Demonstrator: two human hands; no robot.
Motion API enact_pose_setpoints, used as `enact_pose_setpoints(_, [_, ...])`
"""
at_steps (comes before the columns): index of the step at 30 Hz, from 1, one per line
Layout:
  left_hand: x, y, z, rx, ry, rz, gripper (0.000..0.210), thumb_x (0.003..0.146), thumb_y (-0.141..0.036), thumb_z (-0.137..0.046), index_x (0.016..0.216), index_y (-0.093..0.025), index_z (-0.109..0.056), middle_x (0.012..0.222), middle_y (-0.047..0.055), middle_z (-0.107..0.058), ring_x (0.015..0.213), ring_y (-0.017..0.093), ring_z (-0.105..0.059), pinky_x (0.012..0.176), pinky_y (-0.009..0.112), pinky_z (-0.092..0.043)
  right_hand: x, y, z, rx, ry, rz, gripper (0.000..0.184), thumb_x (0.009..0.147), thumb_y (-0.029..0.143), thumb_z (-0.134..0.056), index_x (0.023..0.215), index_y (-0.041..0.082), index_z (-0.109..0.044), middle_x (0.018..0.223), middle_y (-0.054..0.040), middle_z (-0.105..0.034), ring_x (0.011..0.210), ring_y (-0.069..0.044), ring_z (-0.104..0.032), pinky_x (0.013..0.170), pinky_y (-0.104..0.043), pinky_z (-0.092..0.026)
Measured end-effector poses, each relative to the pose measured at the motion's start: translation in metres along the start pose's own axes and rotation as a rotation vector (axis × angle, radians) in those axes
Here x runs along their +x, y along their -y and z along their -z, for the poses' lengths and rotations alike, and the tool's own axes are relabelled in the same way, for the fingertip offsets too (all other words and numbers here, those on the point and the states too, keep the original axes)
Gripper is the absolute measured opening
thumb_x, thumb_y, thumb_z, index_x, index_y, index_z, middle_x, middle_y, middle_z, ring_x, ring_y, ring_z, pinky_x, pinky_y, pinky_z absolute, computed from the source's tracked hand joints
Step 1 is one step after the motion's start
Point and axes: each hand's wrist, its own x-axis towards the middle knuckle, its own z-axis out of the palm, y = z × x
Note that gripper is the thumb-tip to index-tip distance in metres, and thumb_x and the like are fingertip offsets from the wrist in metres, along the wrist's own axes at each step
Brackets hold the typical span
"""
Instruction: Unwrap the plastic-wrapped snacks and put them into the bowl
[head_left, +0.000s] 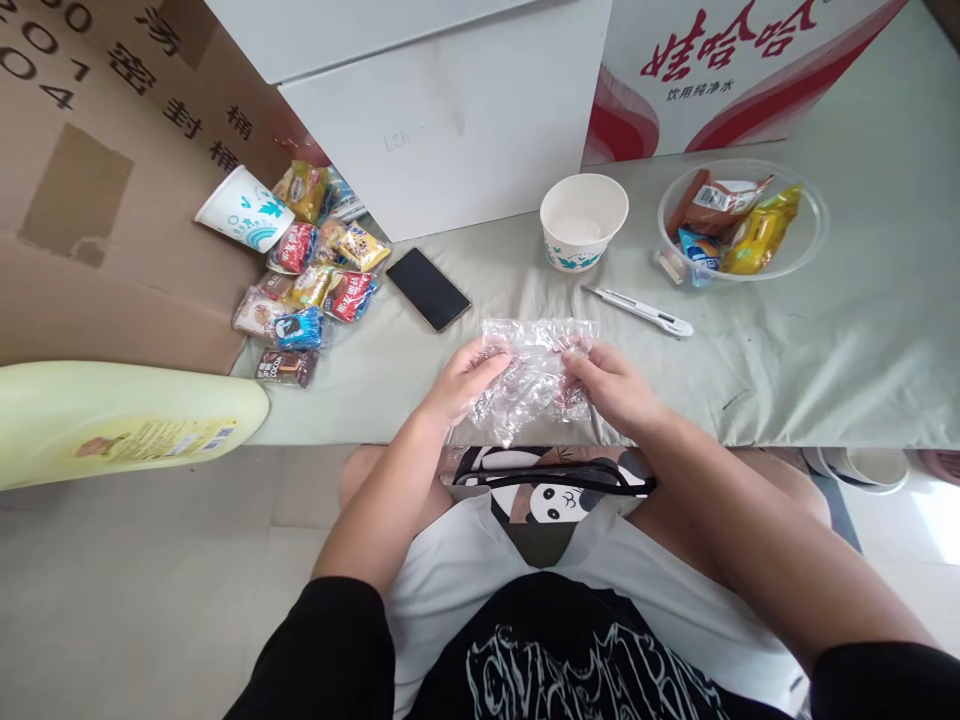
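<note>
Between both hands stretches a crinkled clear plastic bag [534, 375], held just above the front edge of the cloth-covered table. My left hand [466, 380] pinches its left side with thumb and fingers. On the right side, my right hand [611, 385] grips the plastic the same way. Beyond the bag stands a white paper cup [583, 225] with a blue leaf print, upright. A white utility knife [641, 311] lies to the right of the cup, its tip pointing left. The dark phone [429, 289] rests flat to the left of the bag.
Several wrapped snacks [311, 285] lie piled at left beside a tilted paper cup [246, 210]. A clear plastic bowl [814, 235] at right holds snack packets. Boxes, including a white one [450, 130], line the back. A pale green bottle [127, 420] juts in from the left.
</note>
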Motion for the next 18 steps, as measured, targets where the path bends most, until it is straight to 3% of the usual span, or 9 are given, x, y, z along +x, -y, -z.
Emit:
enact_pose_setpoints(3, [0.000, 0.006, -0.005, -0.040, -0.087, -0.029, 0.042, 0.077, -0.056, -0.080, 0.089, -0.019, -0.063, 0.074, -0.001, -0.066, 0.060, 0.011, -0.061, 0.053, 0.023, -0.047, -0.003, 0.002, 0.002, 0.074, 0.041, -0.054, 0.052, 0.079, 0.062, -0.073, 0.114, 0.025, -0.062, 0.077, -0.0007, -0.069, 0.072, -0.020, -0.069, 0.066, -0.034, -0.056])
enact_pose_setpoints(5, [-0.001, 0.009, -0.007, -0.009, -0.096, -0.059, 0.043, 0.078, -0.057, -0.080, 0.090, -0.020, -0.061, 0.067, -0.003, -0.064, 0.052, 0.010, -0.057, 0.047, 0.023, -0.043, -0.004, 0.002, 0.002, 0.046, 0.076, -0.113, 0.056, 0.077, 0.057, -0.077, 0.120, 0.025, -0.059, 0.086, -0.0026, -0.074, 0.077, -0.021, -0.072, 0.068, -0.034, -0.057])
enact_pose_setpoints(9, [-0.002, 0.009, -0.008, -0.009, -0.077, -0.082, 0.042, 0.077, -0.053, -0.082, 0.094, -0.020, -0.062, 0.064, -0.003, -0.068, 0.043, 0.008, -0.053, 0.040, 0.021, -0.038, 0.000, -0.001, 0.000, -0.060, 0.140, -0.048, 0.038, 0.077, 0.038, -0.077, 0.106, 0.021, -0.059, 0.062, 0.0042, -0.066, 0.057, -0.013, -0.062, 0.060, -0.029, -0.052])
enact_pose_setpoints(13, [-0.001, 0.004, -0.007, -0.195, -0.050, -0.026, 0.045, 0.068, -0.053, -0.087, 0.086, -0.020, -0.064, 0.056, -0.005, -0.063, 0.038, 0.008, -0.050, 0.035, 0.020, -0.034, 0.002, -0.001, -0.002, 0.179, 0.158, 0.106, 0.032, 0.079, 0.036, -0.073, 0.104, 0.025, -0.057, 0.055, 0.0098, -0.060, 0.048, -0.011, -0.055, 0.054, -0.026, -0.049])
enact_pose_setpoints(16, [0.000, -0.003, -0.002, -0.313, -0.045, -0.047, 0.044, 0.058, -0.046, -0.094, 0.074, -0.019, -0.062, 0.057, -0.005, -0.061, 0.045, 0.009, -0.054, 0.043, 0.020, -0.042, 0.000, 0.002, -0.001, 0.297, 0.154, 0.185, 0.018, 0.079, 0.036, -0.070, 0.088, 0.024, -0.061, 0.061, 0.0060, -0.063, 0.053, -0.012, -0.061, 0.057, -0.028, -0.050])
enact_pose_setpoints(18, [0.001, -0.010, 0.007, -0.335, -0.021, -0.058, 0.042, 0.054, -0.040, -0.094, 0.070, -0.019, -0.063, 0.061, -0.003, -0.064, 0.051, 0.010, -0.058, 0.050, 0.022, -0.048, -0.002, 0.005, 0.002, 0.293, 0.187, 0.230, 0.019, 0.081, 0.041, -0.063, 0.078, 0.022, -0.062, 0.064, 0.0010, -0.066, 0.060, -0.016, -0.066, 0.062, -0.031, -0.052])
